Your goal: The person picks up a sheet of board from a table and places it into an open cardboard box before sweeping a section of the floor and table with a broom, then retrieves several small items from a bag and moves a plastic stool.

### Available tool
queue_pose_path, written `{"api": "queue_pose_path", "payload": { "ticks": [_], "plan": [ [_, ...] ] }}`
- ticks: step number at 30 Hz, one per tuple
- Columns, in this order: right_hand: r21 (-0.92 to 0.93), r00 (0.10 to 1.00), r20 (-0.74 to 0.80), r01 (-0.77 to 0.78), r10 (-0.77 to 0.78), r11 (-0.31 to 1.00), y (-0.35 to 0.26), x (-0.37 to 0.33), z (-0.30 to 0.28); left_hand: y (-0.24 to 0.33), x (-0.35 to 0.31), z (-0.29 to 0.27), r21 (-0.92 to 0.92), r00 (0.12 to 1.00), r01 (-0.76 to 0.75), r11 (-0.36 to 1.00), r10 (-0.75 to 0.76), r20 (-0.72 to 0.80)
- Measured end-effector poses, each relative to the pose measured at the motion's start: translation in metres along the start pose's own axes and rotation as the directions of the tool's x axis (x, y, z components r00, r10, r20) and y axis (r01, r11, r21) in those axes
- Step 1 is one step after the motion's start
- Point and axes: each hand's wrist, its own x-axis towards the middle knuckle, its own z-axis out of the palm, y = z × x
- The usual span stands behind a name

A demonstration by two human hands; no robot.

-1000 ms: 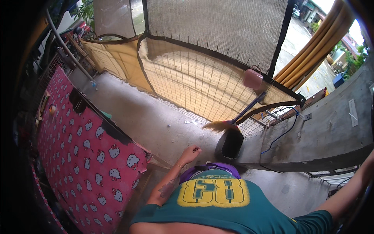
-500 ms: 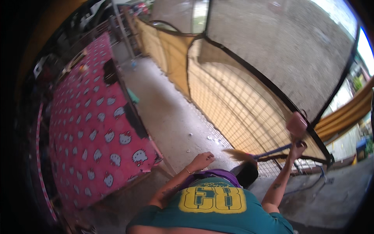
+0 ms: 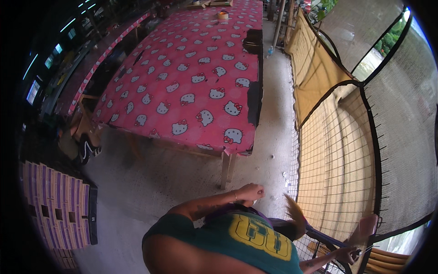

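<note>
My right hand [image 3: 349, 255], at the lower right, is closed round the blue handle of a broom [image 3: 297, 214]. The broom's straw-coloured bristles point up and left in front of my body. A pink, rounded box-like thing [image 3: 368, 225] is just above that hand by the netting; whether the hand touches it I cannot tell. My left hand [image 3: 253, 192] is held in front of my chest with its fingers curled in. A small pale spot shows under it, but what it holds, if anything, is hidden.
A long table with a pink cartoon-print cover [image 3: 191, 98] stands ahead. Along the right runs a mesh fence [image 3: 340, 164] with tan cloth. Small white scraps [image 3: 285, 176] lie on the concrete floor [image 3: 137, 182]. Stacked striped cartons [image 3: 57, 201] stand at lower left.
My view has turned left, so the pink table now fills the middle and the cartons show. The right hand with the broom sits lower in view. My left hand's fingers are more curled.
</note>
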Motion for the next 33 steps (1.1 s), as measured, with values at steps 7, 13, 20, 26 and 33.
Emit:
{"api": "queue_pose_path", "payload": {
  "ticks": [7, 13, 20, 26, 33],
  "plan": [
    [0.139, 0.941, -0.083, 0.338, -0.329, 0.931, -0.051, 0.073, -0.016, -0.001, -0.062, 0.009, 0.040, 0.980, 0.103, 0.994, -0.108, 0.164],
    [0.516, 0.983, 0.082, 0.099, -0.164, 0.851, -0.114, 0.082, -0.033, 0.002, -0.106, 0.006, -0.033, 0.987, 0.147, 0.989, -0.145, 0.073],
    [0.362, 0.834, 0.270, 0.375, -0.481, 0.853, -0.225, -0.010, -0.139, 0.020, -0.109, 0.022, -0.218, 0.967, 0.118, 0.969, -0.062, 0.246],
    [0.847, 0.913, 0.217, 0.000, -0.346, 0.532, -0.380, -0.101, -0.184, 0.150, -0.060, -0.009, -0.609, 0.856, 0.330, 0.721, 0.043, 0.515],
    [0.973, 0.643, -0.084, -0.112, -0.762, -0.201, -0.443, -0.207, -0.198, 0.225, -0.013, -0.125, -0.940, 0.907, 0.297, 0.169, 0.256, 0.333]
  ]
}}
